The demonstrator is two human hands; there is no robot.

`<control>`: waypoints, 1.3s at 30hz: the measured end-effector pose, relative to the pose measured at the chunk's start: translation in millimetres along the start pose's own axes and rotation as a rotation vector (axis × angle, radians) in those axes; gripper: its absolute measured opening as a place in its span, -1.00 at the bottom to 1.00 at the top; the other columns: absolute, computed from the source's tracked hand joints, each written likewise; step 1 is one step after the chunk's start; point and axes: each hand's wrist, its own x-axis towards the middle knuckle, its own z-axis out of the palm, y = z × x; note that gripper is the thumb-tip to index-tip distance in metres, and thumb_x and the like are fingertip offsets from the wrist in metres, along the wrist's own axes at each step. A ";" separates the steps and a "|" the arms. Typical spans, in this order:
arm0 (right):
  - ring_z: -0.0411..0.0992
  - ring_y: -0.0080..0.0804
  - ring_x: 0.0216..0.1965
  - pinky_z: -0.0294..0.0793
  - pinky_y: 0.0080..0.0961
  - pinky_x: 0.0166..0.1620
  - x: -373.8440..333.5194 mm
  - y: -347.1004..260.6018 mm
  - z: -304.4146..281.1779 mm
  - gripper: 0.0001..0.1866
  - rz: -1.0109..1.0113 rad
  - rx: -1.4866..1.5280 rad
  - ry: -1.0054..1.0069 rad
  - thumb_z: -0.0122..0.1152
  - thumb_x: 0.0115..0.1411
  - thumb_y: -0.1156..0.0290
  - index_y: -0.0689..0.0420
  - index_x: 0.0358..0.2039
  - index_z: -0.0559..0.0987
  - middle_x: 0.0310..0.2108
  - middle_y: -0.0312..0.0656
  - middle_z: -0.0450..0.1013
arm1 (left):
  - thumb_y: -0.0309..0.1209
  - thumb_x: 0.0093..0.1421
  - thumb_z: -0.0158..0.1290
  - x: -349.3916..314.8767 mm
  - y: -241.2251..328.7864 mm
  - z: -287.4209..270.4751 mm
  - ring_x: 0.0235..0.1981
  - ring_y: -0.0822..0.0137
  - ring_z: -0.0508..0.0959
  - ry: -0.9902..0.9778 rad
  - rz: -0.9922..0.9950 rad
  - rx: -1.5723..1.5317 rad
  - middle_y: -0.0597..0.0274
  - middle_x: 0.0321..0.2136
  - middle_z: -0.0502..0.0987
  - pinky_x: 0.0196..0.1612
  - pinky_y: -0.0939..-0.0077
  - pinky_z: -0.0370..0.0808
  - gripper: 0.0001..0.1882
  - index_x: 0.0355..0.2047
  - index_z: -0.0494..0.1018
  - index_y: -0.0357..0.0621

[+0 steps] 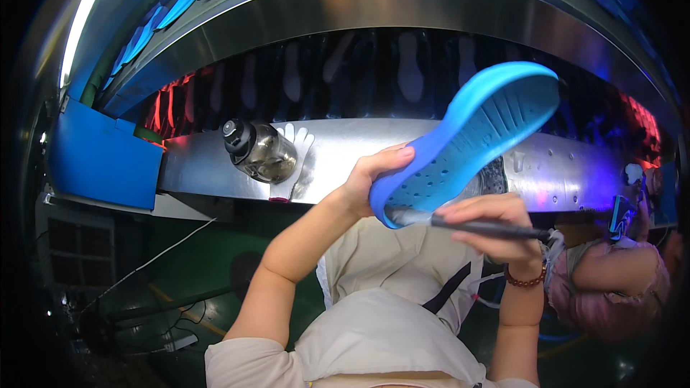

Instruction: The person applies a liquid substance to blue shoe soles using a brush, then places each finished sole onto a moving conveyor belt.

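Blue shoe sole (478, 140), held tilted before metal bench (345, 165) — edge gripped in closed left hand (375, 176), best kept steady. Black-handled brush (496, 230), clasped by fingers of right hand (503, 213), tip inside sole's near end — best worked lightly around curve. Beyond, on bench: bottle (269, 154), white glove (302, 149).

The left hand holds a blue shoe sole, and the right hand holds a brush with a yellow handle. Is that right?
Not quite: the brush handle is black, not yellow, as the head view shows. The left hand does hold the blue shoe sole, and the right hand holds the brush.
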 end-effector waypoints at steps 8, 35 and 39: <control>0.51 -0.25 -0.26 0.50 -0.50 -0.20 -1.5 -10.9 -23.1 -0.80 -0.090 -0.040 -0.224 0.25 -0.08 0.57 0.23 -0.36 0.59 -0.32 -0.03 0.51 | -0.15 0.09 -0.07 -11.8 13.5 9.3 -0.12 0.18 0.44 0.201 -0.465 0.062 -0.09 -0.08 0.39 -0.02 0.41 0.35 -0.37 0.07 0.20 -0.36; 0.50 -0.29 -0.30 0.45 -0.54 -0.19 -0.6 4.1 -4.6 -0.77 -0.148 -0.180 0.222 0.21 -0.15 0.67 0.28 -0.37 0.56 -0.35 -0.03 0.51 | 0.26 0.13 -0.43 12.7 -17.6 -31.5 0.07 -0.05 0.27 0.061 0.366 -0.327 -0.03 0.09 0.20 0.09 0.03 0.25 -0.19 0.17 0.04 -0.13; 0.49 -0.36 -0.35 0.45 -0.56 -0.24 13.6 37.2 2.5 -0.79 0.035 -0.061 0.367 0.23 -0.13 0.60 0.28 -0.38 0.55 -0.36 -0.06 0.50 | 0.41 0.01 -0.57 22.5 -42.5 -40.9 0.05 -0.03 0.29 -0.004 0.190 -0.438 -0.11 0.02 0.27 0.07 -0.01 0.25 -0.03 0.15 0.08 -0.14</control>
